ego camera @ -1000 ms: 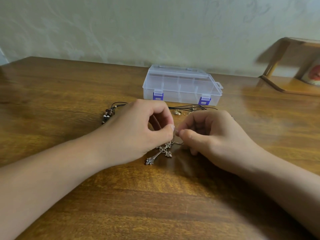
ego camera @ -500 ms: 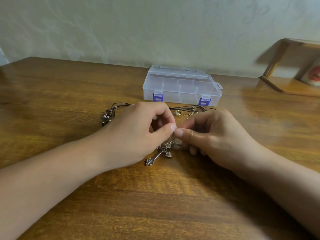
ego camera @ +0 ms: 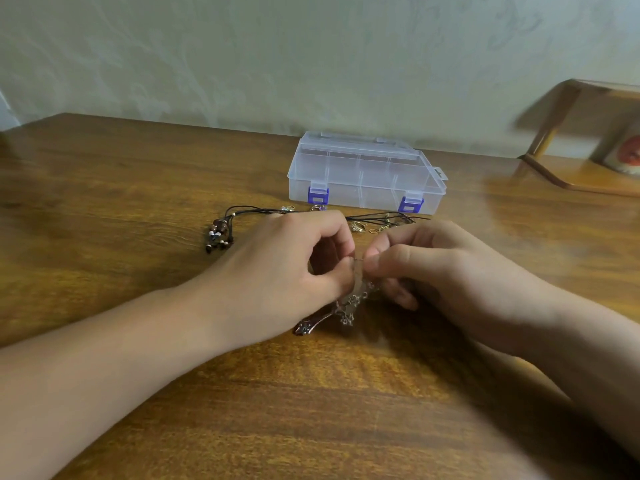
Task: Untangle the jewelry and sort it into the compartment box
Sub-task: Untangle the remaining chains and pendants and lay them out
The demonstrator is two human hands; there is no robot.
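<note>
I pinched the cord above the cross pendant with both my left hand and right hand, thumbs meeting, to work a tangle loose. The pendant's foot rested on the counter, steadying it. The compartment box sat latched beyond.

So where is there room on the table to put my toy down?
Bare wood lies left of the beaded cord, and near the front edge of the table. It is crowded between the hands and the compartment box, where cords and small gold pieces lie.

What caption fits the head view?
Both hands pinch a cross pendant before the closed compartment box.
</note>
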